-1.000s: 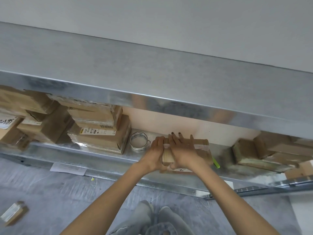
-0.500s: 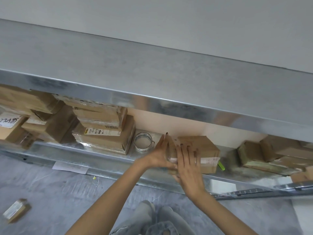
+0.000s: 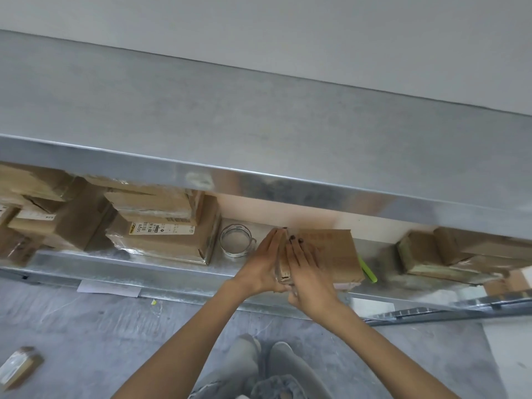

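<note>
The left hand [image 3: 263,264] is laid flat against the left end of a cardboard box [image 3: 335,254], its fingers straight and closed together, pointing toward the back wall. The right hand [image 3: 306,267] lies palm-down on the box's top near that same end. Its fingers are straight and only slightly fanned, with dark nails, and they are not curled round anything. The two hands almost meet over the box's near left corner. The box sits on the lower metal shelf [image 3: 172,279], close to the shelf's front lip. Just left of the box, beyond the left hand, a roll of clear tape [image 3: 236,241] lies flat on the shelf. Further left of the box stands a larger carton with a printed label [image 3: 167,243]. A smaller carton is stacked on top of it, and more brown cartons [image 3: 57,220] are crowded beyond. Just beside the box's right edge lies a bright green stick-like thing [image 3: 368,269], too small to identify. Well to the right of the box is another cluster of cartons [image 3: 449,254]. Above the box the upper shelf [image 3: 259,125] juts out, grey and bare on top. Below and in front of the box are the person's legs in grey trousers [image 3: 244,367] on the concrete floor. A white sheet [image 3: 109,290] lies by the shelf's foot to the box's lower left. Far to the lower left of the box, a small parcel [image 3: 18,367] lies on the floor.
</note>
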A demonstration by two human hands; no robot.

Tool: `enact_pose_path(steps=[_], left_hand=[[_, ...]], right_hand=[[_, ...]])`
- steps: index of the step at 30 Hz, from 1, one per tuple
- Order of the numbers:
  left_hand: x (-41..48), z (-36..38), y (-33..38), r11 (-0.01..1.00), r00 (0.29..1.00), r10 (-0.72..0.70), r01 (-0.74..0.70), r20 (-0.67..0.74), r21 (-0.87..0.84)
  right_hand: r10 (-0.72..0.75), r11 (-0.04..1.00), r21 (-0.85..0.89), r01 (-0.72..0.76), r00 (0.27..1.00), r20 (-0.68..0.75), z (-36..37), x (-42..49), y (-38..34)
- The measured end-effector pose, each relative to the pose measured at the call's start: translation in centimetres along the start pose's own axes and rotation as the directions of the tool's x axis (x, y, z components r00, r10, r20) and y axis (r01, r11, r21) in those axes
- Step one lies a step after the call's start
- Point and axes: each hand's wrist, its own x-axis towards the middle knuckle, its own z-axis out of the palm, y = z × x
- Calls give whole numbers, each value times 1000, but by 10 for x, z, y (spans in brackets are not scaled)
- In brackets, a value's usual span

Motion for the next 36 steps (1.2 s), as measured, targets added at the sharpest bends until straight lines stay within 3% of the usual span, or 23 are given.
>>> enact_pose_path(steps=[7,9,12,13,15,17,19,21,26,31,33,35,36], left_hand=[[2,-4,20,985,961,170,-168,-218,27],[0,-7,16,994,981,103,-106,-161,-9],[-2,-3,5,996,999,16,-12,-49,84],[-2,-1,4,993,999,-6,10,-38,118],[0,-3,4,990,998,-65,67,-23,124],[1,-10,9,994,989,-111,112,94,-13],[3,-16,16,959,963,-123,178,240,-222],[5,-16,22,933,961,-142,210,238,-291],[10,-10,25,933,962,-181,234,203,-275],[8,-13,26,909,953,-181,257,244,-329],[7,-14,28,901,949,-199,275,243,-337],[6,-16,31,890,948,-228,295,221,-347],[6,-18,33,884,950,-239,298,200,-362]], right_hand=[[-49,999,3,50,959,279,-26,40,20],[-105,994,60,89,926,364,-41,44,30],[-109,943,332,-19,925,363,-59,44,48],[-84,933,357,-44,938,335,-60,42,54],[-62,973,229,0,962,266,-55,38,58],[-73,986,162,38,973,218,-42,34,58],[-59,977,214,13,975,213,-32,33,59],[-56,964,264,-12,968,246,-31,39,63],[-82,908,409,-87,922,379,-43,75,65],[-79,882,436,-179,857,510,-52,93,66],[-52,871,459,-174,897,439,-48,80,67],[55,832,534,-152,980,193,-41,54,67],[192,795,583,-168,981,22,-37,37,68]])
